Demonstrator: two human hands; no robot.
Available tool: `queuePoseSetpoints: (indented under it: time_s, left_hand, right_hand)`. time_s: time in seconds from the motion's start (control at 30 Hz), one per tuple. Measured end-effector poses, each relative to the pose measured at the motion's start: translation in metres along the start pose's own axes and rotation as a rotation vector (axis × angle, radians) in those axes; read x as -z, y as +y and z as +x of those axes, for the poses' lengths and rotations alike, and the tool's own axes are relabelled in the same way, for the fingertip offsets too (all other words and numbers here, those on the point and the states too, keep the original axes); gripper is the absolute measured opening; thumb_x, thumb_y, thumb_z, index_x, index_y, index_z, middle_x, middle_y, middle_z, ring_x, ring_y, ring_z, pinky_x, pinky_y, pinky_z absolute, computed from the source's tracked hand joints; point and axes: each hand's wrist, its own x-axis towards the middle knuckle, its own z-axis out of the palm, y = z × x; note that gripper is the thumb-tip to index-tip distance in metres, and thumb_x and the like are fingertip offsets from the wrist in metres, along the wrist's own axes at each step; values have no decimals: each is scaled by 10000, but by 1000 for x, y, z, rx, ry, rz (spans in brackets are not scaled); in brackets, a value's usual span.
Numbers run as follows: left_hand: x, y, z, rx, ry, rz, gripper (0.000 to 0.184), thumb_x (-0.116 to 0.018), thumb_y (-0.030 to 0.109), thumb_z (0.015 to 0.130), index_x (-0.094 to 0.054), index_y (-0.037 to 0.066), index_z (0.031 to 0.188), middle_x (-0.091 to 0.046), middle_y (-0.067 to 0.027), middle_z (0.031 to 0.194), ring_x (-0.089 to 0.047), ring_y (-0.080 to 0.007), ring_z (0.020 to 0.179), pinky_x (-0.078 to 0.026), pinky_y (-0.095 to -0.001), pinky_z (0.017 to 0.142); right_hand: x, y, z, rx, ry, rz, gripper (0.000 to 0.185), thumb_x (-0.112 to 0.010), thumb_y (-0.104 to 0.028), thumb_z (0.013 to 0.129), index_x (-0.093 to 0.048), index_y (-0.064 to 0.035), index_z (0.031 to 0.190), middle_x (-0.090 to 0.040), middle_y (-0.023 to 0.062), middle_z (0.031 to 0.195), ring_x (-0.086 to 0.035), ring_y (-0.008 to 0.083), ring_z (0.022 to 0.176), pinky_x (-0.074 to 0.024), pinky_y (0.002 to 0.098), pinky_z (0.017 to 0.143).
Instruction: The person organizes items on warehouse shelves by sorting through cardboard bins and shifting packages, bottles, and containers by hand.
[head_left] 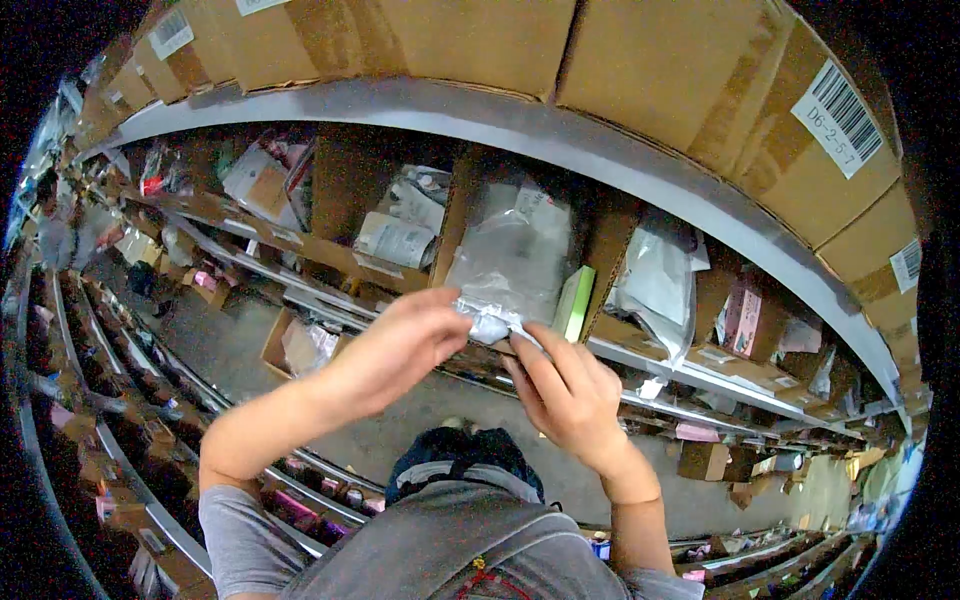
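Observation:
A clear plastic bag (510, 250) lies in an open cardboard bin on the shelf straight ahead, its near end bunched up at the bin's front edge. From the left, my left hand (415, 335) pinches one side of that bunched end, fingertips curled in. Opposite it, my right hand (568, 388) grips the other side between thumb and fingers. A small silvery-grey lump of plastic shows between the two hands; what is inside it I cannot make out. Beside the bag in the same bin stands a green-and-white box (575, 303), close to my right fingertips.
Neighbouring bins hold a white labelled packet (398, 238) and grey-white plastic bags (655, 285). Above runs a metal shelf beam (430, 105) carrying cardboard boxes (680, 90) with barcode labels. An open carton (280, 340) sits below left. More stocked shelves stand behind me.

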Motion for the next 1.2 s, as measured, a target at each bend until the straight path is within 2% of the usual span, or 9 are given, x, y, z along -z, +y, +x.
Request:
queuePoseSetpoints:
  time_s: [0.1,0.37,0.6,0.67,0.87,0.97,1.1,1.17,1.2]
  left_hand:
    - [6,2,20,2,-165,-107,97,-499,56,760,-500,24,851,-517,-64,883,-490,-153,865,-394,-293,810]
    - [-29,1,39,88,59,287,121,-529,135,697,-530,85,807,-506,-29,841,-446,-129,814,-354,-268,701]
    - [-25,-1,45,56,120,376,105,-478,87,689,-538,20,744,-513,-49,729,-454,-125,703,-352,-251,585]
    - [-28,5,37,-111,45,431,97,-465,81,694,-514,-2,713,-497,-43,706,-450,-126,697,-352,-251,587]
    - [-34,4,42,-276,3,554,398,-448,89,707,-503,-69,1068,-550,-199,1021,-512,-245,916,-357,-278,843]
    - [-32,12,43,-768,-73,1164,353,-432,109,736,-508,-51,1042,-528,-249,990,-499,-373,878,-384,-334,815]
    - [-32,6,41,-756,-72,930,284,-440,136,750,-529,-56,940,-559,-209,908,-531,-303,728,-423,-318,706]
    - [-37,5,29,-350,222,579,246,-473,110,753,-517,-15,960,-539,-116,957,-501,-219,945,-376,-318,842]
    - [-35,0,28,-351,231,576,246,-473,110,753,-517,-15,960,-539,-116,957,-501,-219,945,-376,-318,842]
  right_hand:
    - [-10,3,24,17,-28,-55,287,-627,-164,686,-530,-33,922,-527,106,944,-533,208,720,-464,270,569]
    - [-26,7,30,-268,-386,-101,350,-593,-185,705,-483,-7,985,-520,133,935,-499,271,846,-446,337,675]
    - [-25,19,22,-149,-284,-75,331,-570,-93,693,-451,0,988,-483,174,1001,-471,311,939,-423,364,789]
    - [-23,21,22,-163,-143,59,336,-539,-23,690,-428,18,1004,-443,201,1069,-436,352,980,-385,384,847]
    - [-18,23,21,-201,46,106,361,-551,-38,745,-441,18,1084,-481,192,1055,-459,345,979,-375,379,846]
    - [-17,22,22,-161,14,48,466,-545,-74,751,-357,28,1165,-479,221,1021,-462,359,953,-390,385,829]
    - [-9,19,31,-233,-38,100,681,-594,-145,720,-228,-60,1289,-503,191,927,-492,343,845,-416,386,756]
    - [-6,15,38,-216,-188,7,717,-639,-210,673,-277,-83,1279,-504,160,891,-486,319,780,-416,370,692]
    - [-9,15,38,-209,-191,12,717,-639,-210,673,-277,-83,1279,-504,160,891,-486,319,780,-416,370,692]
